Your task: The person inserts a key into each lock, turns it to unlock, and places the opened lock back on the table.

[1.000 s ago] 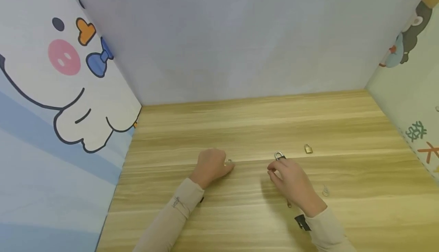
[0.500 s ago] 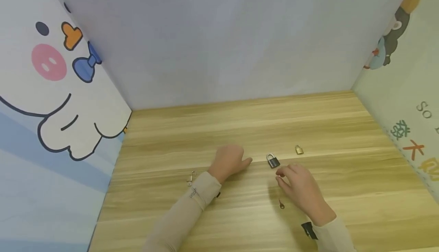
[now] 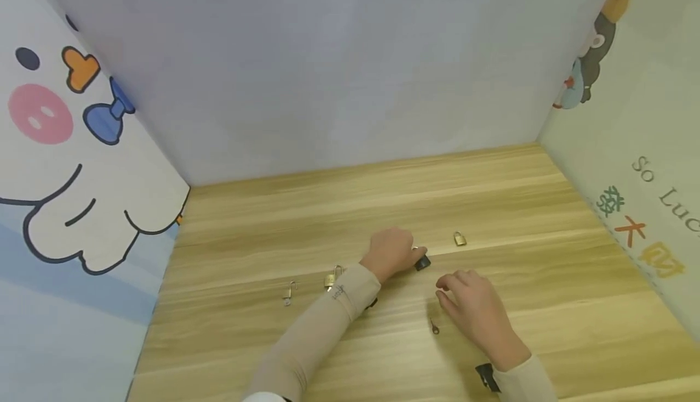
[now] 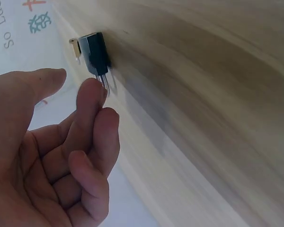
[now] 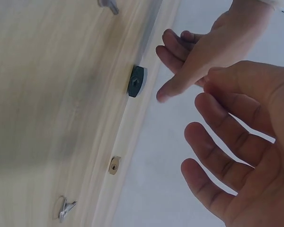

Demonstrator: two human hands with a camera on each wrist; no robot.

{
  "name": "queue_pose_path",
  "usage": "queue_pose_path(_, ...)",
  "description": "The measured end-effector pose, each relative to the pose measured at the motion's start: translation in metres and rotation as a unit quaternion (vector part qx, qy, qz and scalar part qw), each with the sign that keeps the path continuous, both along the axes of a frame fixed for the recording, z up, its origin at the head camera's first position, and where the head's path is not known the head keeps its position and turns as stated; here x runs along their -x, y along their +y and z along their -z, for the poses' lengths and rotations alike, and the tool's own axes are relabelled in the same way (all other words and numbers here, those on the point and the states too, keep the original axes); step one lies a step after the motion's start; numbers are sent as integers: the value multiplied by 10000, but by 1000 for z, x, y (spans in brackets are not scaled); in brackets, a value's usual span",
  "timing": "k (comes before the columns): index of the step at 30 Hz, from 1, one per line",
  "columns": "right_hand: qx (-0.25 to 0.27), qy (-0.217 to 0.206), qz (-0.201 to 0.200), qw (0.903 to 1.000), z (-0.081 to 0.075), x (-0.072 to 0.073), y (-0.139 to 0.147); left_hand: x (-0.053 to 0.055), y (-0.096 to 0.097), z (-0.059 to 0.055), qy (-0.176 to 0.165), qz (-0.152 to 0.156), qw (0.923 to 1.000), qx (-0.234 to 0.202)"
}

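Observation:
My left hand [image 3: 389,253] is at the black padlock [image 3: 422,262], whose shackle is partly covered in the head view. In the left wrist view the thumb stands apart and the index fingertip overlaps the shackle end of the black padlock [image 4: 95,53]; touching or just in front, I cannot tell. My right hand [image 3: 474,308] hovers over the table, fingers loosely bent, with nothing visible in it. Below its fingertips lies a small dark-headed key [image 3: 434,328]. A small brass padlock [image 3: 459,239] lies beyond, right of the black one.
Left of the left sleeve lie a brass padlock [image 3: 330,280] and a smaller padlock [image 3: 289,293], each with its shackle up and a key in it. Small keys on a ring [image 5: 65,208] lie near the right hand. Printed walls surround the wooden table [image 3: 262,226].
The left hand has moved right from a small padlock to the black padlock. The right hand has drawn back from the black padlock, uncovering it. The head view has turned right.

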State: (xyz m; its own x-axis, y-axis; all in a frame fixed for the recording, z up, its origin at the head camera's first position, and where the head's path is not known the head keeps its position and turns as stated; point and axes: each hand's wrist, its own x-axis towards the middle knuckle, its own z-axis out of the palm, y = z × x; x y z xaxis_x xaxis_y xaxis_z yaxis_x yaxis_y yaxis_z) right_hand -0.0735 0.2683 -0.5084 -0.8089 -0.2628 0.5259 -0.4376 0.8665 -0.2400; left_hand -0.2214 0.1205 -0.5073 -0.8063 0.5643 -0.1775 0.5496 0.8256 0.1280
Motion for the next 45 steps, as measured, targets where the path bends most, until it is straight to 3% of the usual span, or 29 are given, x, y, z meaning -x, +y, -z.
queue_pose_path(6, 33, -18, -27, 10000, 3, -5, -4, 0, 9, 3, -287, -277, 9987, 313)
queue_pose_path(12, 61, -110, 33, 9999, 2, -9, -7, 0, 10, 6, -342, -318, 9979, 450)
queue_pose_path(22, 9, -297, 194, 9994, 0, -15, -9, 2, 9, -2, -637, -375, 9965, 382)
queue_pose_path(27, -195, -743, 271, 9967, -2, -19, -11, 2, 8, -9, -748, -384, 9957, 385)
queue_pose_path(31, -422, -1508, 480, 9865, -2, -22, -14, 1, 7, -16, -695, -315, 9963, 397)
queue_pose_path(37, -215, -2836, 868, 9548, 3, -27, -16, -2, 6, -28, -576, -117, 9980, 214)
queue_pose_path(39, -130, -3062, 947, 9472, 5, -30, -17, -4, 6, -31, -574, -66, 9982, 160)
queue_pose_path(45, 123, -3234, 1045, 9404, 8, -32, -27, -6, -1, -38, -472, -29, 9989, 15)
